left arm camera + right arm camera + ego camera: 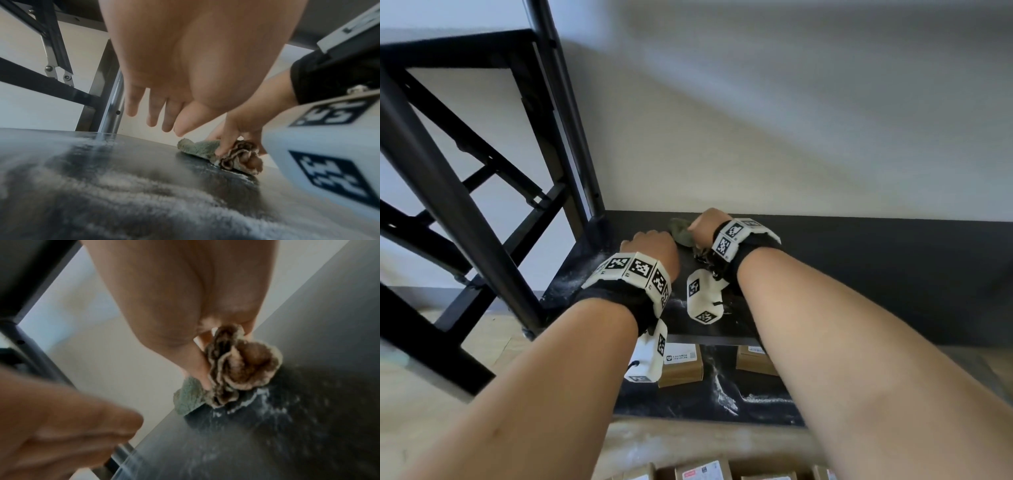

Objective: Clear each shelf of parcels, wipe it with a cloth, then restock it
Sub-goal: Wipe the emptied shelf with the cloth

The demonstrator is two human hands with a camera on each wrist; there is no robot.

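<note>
Crumpled green-and-brown terry cloth [207, 150]: soft, light; bunched in right hand [236, 129]; left hand [164, 73] beside, fingers relaxed, empty.

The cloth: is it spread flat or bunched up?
Bunched up. The right hand grips the cloth in crumpled folds against the dusty shelf.

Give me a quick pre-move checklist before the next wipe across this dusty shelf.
1. Cloth gripped by right hand: ok.
2. Cloth touching shelf: ok.
3. Left hand free, fingers straight above the shelf: ok.
4. Shelf cleared of parcels where visible: ok.
5. Dust gone: not ok, white streaks across the front.
6. Parcels waiting on the lower shelf: ok.
</note>
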